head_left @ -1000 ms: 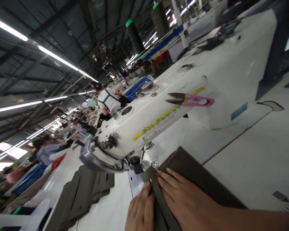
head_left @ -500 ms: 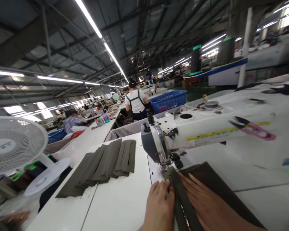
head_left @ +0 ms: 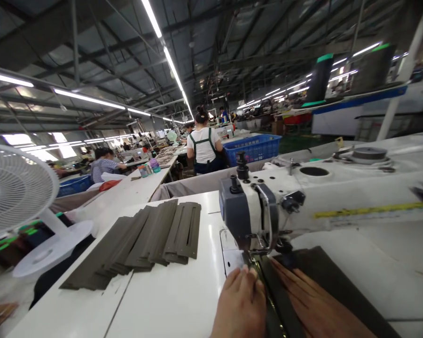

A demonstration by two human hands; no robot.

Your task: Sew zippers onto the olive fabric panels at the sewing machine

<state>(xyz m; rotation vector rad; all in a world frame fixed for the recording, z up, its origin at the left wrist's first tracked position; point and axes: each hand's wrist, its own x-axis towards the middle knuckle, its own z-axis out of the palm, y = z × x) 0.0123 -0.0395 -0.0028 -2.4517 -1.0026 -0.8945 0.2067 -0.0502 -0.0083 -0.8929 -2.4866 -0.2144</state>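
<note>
Workroom, steel-trussed, strip-lit; in it, a white surface point(head_left: 176, 291) with a seam running across it. On the surface, well to the left: overlapping grey-green slotted fabric pieces point(head_left: 144, 239). Beyond: a person in a white shirt point(head_left: 203, 145), back turned.

Item: sewing machine point(head_left: 236, 211), white and dark grey, its head directly ahead of my hands.

Item: dark fabric strip point(head_left: 278, 293) with brass-coloured zipper teeth point(head_left: 270, 300), lying between my two hands. Long axis: from near my body away to the needle area, leaning slightly left at the far end, which sits under the machine head.

Item: my left hand point(head_left: 241, 303), fingers bunched at the strip's left side, nearer the teeth; whether thumb and finger pinch the cloth, I cannot tell.

Item: my right hand point(head_left: 317, 300), flat, fingers outstretched side by side along the strip's right side, closed on nothing.

Item: dark fabric panel point(head_left: 327, 265), flat, beyond and to the right of my right hand, partly beneath it.
</note>
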